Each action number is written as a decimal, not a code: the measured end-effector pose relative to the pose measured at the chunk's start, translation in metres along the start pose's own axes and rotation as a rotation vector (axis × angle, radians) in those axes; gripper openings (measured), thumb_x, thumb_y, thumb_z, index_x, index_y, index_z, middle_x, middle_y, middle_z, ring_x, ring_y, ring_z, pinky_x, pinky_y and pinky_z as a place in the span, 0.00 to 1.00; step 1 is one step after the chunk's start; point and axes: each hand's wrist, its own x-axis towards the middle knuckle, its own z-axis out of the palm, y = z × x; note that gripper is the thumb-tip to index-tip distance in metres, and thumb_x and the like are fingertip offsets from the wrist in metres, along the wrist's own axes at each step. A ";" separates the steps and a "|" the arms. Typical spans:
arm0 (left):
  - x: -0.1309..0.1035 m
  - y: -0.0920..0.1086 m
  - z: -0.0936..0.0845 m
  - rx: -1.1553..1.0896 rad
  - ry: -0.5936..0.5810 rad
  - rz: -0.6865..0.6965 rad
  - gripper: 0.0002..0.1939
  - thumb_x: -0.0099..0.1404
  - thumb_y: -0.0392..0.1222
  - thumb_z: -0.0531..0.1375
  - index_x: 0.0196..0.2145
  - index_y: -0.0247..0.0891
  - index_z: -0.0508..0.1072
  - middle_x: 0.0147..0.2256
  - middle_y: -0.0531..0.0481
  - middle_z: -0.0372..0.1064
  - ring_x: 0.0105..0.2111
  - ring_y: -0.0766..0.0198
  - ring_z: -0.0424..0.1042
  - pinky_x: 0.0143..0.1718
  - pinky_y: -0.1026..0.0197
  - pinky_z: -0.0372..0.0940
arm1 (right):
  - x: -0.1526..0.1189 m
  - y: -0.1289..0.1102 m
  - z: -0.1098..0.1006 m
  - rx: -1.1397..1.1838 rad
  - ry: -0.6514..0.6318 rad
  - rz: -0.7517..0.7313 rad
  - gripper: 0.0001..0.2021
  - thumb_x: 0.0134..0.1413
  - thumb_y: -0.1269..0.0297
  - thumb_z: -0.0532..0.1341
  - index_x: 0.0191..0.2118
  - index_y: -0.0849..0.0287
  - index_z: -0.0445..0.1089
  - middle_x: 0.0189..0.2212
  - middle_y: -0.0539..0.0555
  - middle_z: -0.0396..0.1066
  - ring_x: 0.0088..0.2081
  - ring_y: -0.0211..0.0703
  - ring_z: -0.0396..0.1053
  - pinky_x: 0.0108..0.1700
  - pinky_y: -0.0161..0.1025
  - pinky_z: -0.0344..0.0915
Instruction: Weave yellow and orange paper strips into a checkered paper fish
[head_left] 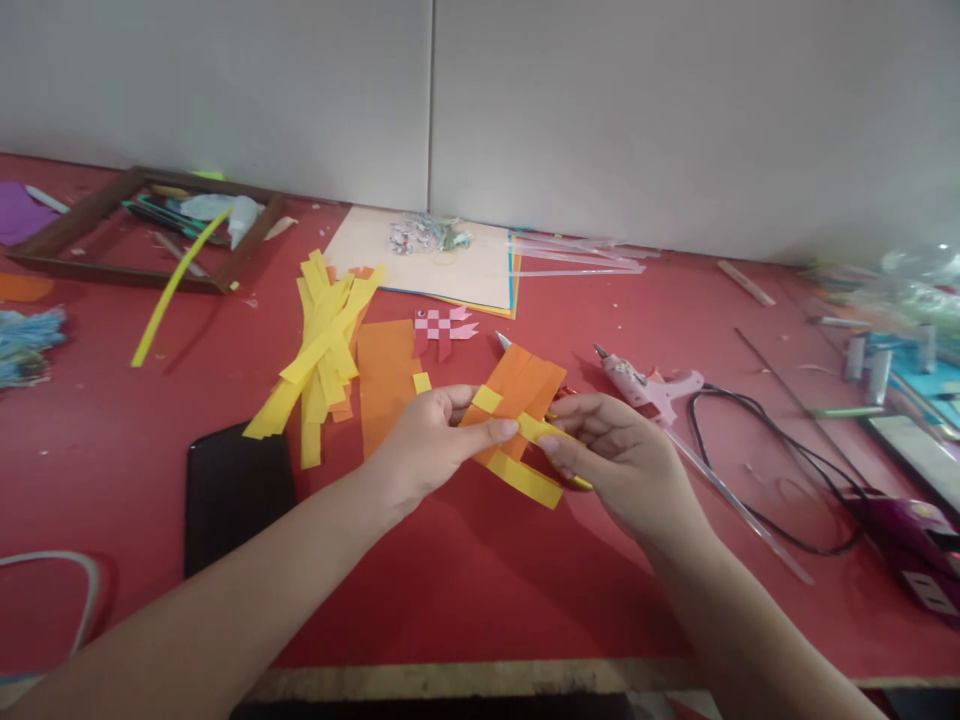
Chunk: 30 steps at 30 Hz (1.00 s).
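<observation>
An orange slit paper [525, 378] with yellow strips woven through it is held up over the red table. My left hand [435, 435] pinches its left side, thumb on top near the weave. My right hand [619, 450] grips a yellow strip [534, 428] between thumb and fingers at the right. Another yellow strip [529, 482] hangs out below. Scissors, mostly hidden, lie behind the paper and my right hand. A woven pink and white paper fish [439, 328] lies just beyond. To the left are an orange sheet [382, 370] and a pile of yellow strips [326, 340].
A black phone [240, 490] lies near my left forearm. At the right are a pink glue gun [649, 385], its black cord and a purple power strip [911, 545]. Paper sheets [360, 245] and a brown frame [82, 225] lie towards the wall.
</observation>
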 end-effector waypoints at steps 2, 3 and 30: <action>0.000 0.000 0.000 -0.004 -0.003 0.000 0.17 0.58 0.47 0.69 0.44 0.40 0.78 0.44 0.46 0.78 0.44 0.54 0.77 0.48 0.53 0.71 | -0.001 0.000 0.000 -0.003 -0.009 0.013 0.14 0.47 0.59 0.71 0.38 0.56 0.71 0.29 0.49 0.73 0.27 0.32 0.69 0.26 0.29 0.66; 0.000 0.000 0.000 -0.009 -0.006 0.001 0.17 0.57 0.47 0.69 0.44 0.40 0.78 0.44 0.46 0.78 0.45 0.54 0.77 0.48 0.53 0.71 | -0.002 -0.001 0.000 -0.001 -0.013 0.011 0.14 0.47 0.59 0.71 0.38 0.56 0.71 0.29 0.49 0.73 0.27 0.32 0.68 0.26 0.29 0.66; 0.002 -0.002 0.004 0.033 0.220 0.010 0.17 0.60 0.56 0.65 0.41 0.43 0.78 0.31 0.52 0.72 0.32 0.63 0.71 0.34 0.61 0.63 | 0.000 0.002 0.004 0.046 0.014 0.051 0.12 0.48 0.56 0.70 0.32 0.57 0.71 0.21 0.47 0.69 0.21 0.33 0.63 0.23 0.33 0.62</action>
